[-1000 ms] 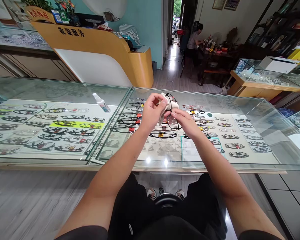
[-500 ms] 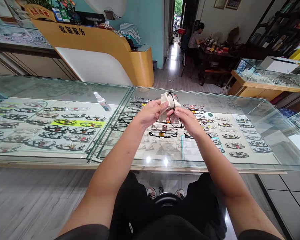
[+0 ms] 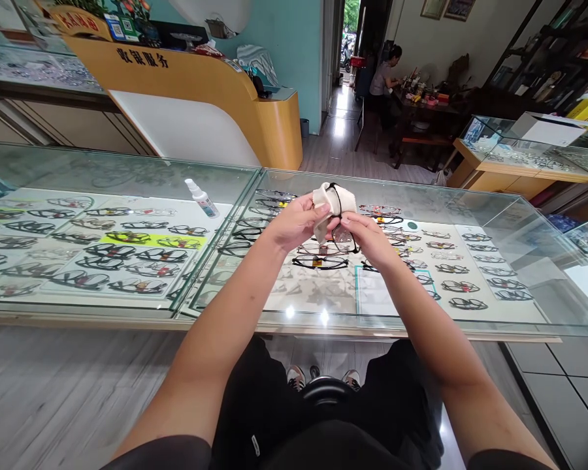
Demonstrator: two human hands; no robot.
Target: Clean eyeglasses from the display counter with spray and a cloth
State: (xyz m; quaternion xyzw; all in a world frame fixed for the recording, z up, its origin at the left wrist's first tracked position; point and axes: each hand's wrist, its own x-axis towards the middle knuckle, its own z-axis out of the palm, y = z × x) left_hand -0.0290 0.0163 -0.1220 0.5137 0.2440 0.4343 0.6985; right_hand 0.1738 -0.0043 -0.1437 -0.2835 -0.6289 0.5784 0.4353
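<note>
A pair of dark-rimmed eyeglasses (image 3: 345,243) is held up above the glass display case by both hands. My left hand (image 3: 300,219) is closed on a cream cleaning cloth (image 3: 343,198), which is folded around the far lens of the glasses. The fingers of my right hand (image 3: 365,234) pinch the frame near its middle, on the side of the nearer, uncovered lens. Part of the frame and the left fingertips are hidden behind the cloth.
Rows of eyeglasses (image 3: 319,262) lie inside the glass display case (image 3: 509,202) beneath my hands. A white spray bottle (image 3: 203,199) stands on the case at left. Beyond are a wooden cashier counter (image 3: 274,130) and a seated person (image 3: 385,78).
The cloth has spread over the far lens, covering the part of it that showed half a second ago. Both hands stay in almost the same place.
</note>
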